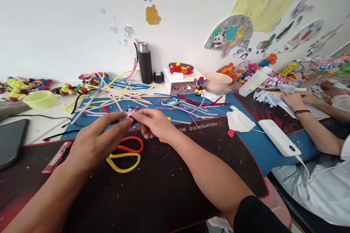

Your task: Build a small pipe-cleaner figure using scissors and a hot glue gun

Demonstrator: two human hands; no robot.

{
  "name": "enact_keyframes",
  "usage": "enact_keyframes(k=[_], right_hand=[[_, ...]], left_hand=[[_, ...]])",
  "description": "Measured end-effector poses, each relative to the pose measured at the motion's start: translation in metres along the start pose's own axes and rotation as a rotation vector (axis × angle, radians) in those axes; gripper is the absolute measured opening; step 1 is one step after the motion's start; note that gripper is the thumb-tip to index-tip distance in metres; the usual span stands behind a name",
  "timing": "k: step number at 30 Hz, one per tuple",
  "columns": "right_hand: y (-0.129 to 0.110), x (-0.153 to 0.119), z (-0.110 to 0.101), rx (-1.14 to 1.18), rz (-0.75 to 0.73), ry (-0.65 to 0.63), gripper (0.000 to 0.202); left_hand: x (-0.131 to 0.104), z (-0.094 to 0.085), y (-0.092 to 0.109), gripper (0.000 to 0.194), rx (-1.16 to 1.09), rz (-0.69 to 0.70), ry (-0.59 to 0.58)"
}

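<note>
Both hands meet above the dark mat, fingertips pinched around a small pipe-cleaner figure [131, 110] with blue, white and dark red parts. My left hand [100, 136] grips it from the left, and my right hand [153, 122] pinches it from the right. Most of the figure is hidden by the fingers. Just below the hands lie scissors [124, 162] with one red and one yellow handle loop; their blades are covered by my left hand. Behind the figure, loose pipe cleaners [115, 94] in pink, yellow, blue and white are strewn over the blue mat.
A black thermos [145, 63] stands by the wall beside a white box [182, 82]. A finished figure [200, 85] stands near a beige bowl [218, 81]. At right are a white power bank [279, 137], a crumpled tissue [240, 119] and a co-worker's arms [317, 127]. A phone [12, 142] lies left.
</note>
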State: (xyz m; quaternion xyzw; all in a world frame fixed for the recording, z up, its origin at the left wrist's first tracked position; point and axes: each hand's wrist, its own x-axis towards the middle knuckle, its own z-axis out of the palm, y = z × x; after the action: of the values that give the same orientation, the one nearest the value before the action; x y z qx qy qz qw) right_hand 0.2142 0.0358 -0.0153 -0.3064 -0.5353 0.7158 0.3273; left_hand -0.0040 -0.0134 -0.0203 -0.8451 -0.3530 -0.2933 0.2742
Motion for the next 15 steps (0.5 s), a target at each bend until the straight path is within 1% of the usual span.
enact_keyframes(k=[3, 7, 12, 15], right_hand=[[-0.0001, 0.0004, -0.0008, 0.014, 0.027, -0.011, 0.039], [0.0022, 0.0019, -0.0015, 0.009, 0.048, -0.020, 0.038], [0.0040, 0.0022, -0.0008, 0.022, 0.024, -0.009, 0.037], [0.0041, 0.0020, -0.0008, 0.042, 0.002, -0.025, 0.039]], left_hand=[[-0.0037, 0.0010, -0.0013, 0.033, 0.016, 0.017, 0.006], [0.0010, -0.0028, 0.0014, 0.033, -0.032, 0.008, 0.024], [0.0022, -0.0047, 0.0044, 0.034, -0.048, -0.001, 0.028], [0.0005, -0.0032, 0.0057, 0.033, -0.062, -0.002, 0.052]])
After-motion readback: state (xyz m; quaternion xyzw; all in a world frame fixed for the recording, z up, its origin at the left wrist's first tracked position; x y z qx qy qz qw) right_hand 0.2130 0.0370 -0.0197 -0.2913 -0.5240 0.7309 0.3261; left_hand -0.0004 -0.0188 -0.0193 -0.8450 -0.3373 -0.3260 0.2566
